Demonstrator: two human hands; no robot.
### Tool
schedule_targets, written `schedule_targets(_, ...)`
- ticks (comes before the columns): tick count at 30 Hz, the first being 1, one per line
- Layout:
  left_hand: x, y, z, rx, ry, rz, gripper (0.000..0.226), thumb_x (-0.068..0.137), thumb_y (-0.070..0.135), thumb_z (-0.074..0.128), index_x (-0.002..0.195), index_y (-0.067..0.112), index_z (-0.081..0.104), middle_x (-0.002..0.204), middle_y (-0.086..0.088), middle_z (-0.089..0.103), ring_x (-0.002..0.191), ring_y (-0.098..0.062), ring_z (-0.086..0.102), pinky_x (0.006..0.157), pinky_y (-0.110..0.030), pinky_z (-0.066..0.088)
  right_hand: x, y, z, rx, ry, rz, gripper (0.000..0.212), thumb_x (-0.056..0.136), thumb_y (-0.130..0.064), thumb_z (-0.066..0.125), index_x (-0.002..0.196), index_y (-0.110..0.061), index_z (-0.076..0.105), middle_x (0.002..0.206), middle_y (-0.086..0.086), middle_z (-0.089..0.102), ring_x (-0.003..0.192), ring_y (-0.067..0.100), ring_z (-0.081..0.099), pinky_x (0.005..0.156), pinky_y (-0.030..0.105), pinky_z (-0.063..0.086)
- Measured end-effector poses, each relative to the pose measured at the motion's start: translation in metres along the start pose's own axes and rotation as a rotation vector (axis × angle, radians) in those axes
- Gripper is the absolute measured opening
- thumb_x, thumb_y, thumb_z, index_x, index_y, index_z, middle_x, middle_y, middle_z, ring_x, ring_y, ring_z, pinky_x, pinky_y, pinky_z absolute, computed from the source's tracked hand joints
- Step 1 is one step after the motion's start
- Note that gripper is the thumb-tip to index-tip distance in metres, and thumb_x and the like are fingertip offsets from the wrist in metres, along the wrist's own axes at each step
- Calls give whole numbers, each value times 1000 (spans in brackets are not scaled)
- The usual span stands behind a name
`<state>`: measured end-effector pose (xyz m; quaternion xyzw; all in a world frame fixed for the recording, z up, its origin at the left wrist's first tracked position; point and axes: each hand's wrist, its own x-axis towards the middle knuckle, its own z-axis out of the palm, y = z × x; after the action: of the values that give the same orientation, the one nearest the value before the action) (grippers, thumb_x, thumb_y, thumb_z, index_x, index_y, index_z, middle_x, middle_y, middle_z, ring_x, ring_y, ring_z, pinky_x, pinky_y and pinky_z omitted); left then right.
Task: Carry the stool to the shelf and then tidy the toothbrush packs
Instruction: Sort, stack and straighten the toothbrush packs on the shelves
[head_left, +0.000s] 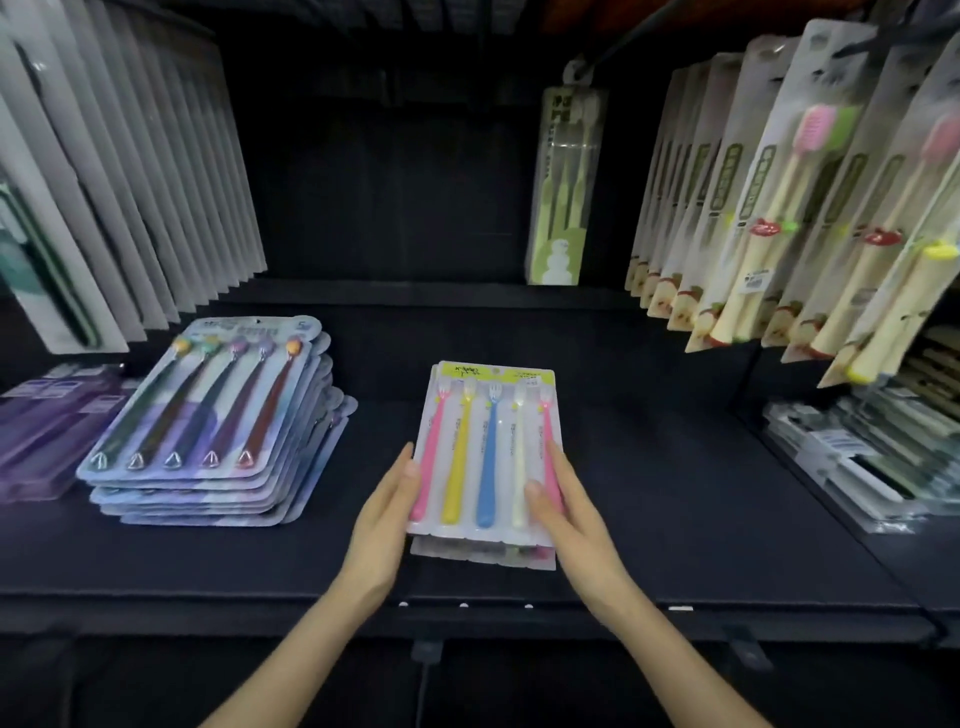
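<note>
The left hand (392, 512) lies flat against the left edge of a small stack of five-brush toothbrush packs (488, 457), fingers straight and together. The right hand (563, 506) presses the right edge, with the thumb lying on top of the upper pack; the two hands squeeze the stack between them. The stack sits in the middle of the dark shelf board (675, 493), near its front edge. These blister packs look light, with stiff card backs and smooth plastic fronts, so they probably slide on each other easily; holding them by the long side edges seems safest. To the left, well apart, lies a taller stack of purple packs (218, 426). Hanging packs (810, 208) fill the right side.
</note>
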<state>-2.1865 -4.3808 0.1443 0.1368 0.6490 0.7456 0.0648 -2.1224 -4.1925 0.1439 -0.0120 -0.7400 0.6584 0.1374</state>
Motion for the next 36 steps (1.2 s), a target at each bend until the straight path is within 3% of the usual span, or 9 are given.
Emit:
schedule_targets(3,7,0,10,127,80,-24,57,91,62,34,113,19,65,105,0,71,97,-11,66,87,-29,51,12,6,8,-42,122,-14,57,92,-48,53,145,-37,36,142,-28,41,132,-4,38,113,36,34)
schedule_targets(6,17,2,15,239,203,-30,66,98,54,27,90,-4,58,78,-11,65,71,-23,60,71,-32,49,27,2,6,-82,175,-22,48,98,-32,50,144,-30,38,141,-24,42,133,-2,38,114,34,33)
schedule_targets(12,20,8,7,320,143,43,56,95,59,26,83,13,56,81,2,58,79,-10,55,75,-26,46,22,-3,3,-74,133,-10,53,96,-42,51,145,-33,36,143,-24,42,130,-3,41,105,26,42)
schedule_targets(14,12,3,-6,253,24,17,33,93,55,33,104,35,56,107,20,58,97,7,53,88,-16,42,10,-1,-5,5,68,-21,56,92,-46,56,144,-38,36,139,-28,45,127,-5,45,102,25,45)
schedule_targets(17,-3,-15,-28,290,-177,-17,63,87,45,60,142,34,32,138,26,44,126,6,42,106,-20,35,-14,8,-13,10,-73,-4,71,83,-36,71,142,-42,32,137,-29,47,128,-3,45,105,28,42)
schedule_targets(20,-6,-30,-36,364,-172,-11,93,72,29,78,146,37,21,135,30,44,122,9,45,101,-10,38,-20,20,-12,-84,-91,18,91,78,-23,79,148,-38,23,138,-24,49,128,1,47,106,30,41)
schedule_targets(24,1,-28,-27,449,-111,98,89,75,19,77,138,45,20,119,50,43,116,21,42,95,-3,35,-11,26,-10,-121,-19,28,89,79,-12,76,149,-36,25,133,-25,53,122,-3,51,106,29,43)
schedule_targets(32,21,-28,-29,425,27,121,67,83,17,70,142,30,40,115,33,60,113,3,56,101,-29,46,28,24,6,-76,-72,-5,76,85,-7,69,147,-28,32,137,-16,54,126,3,49,102,23,45)
schedule_targets(36,30,-26,-35,415,73,97,67,82,18,72,141,30,42,113,30,63,110,2,58,101,-32,46,41,24,15,-55,-61,-4,75,85,-11,70,147,-28,33,138,-9,54,125,13,53,85,25,52)
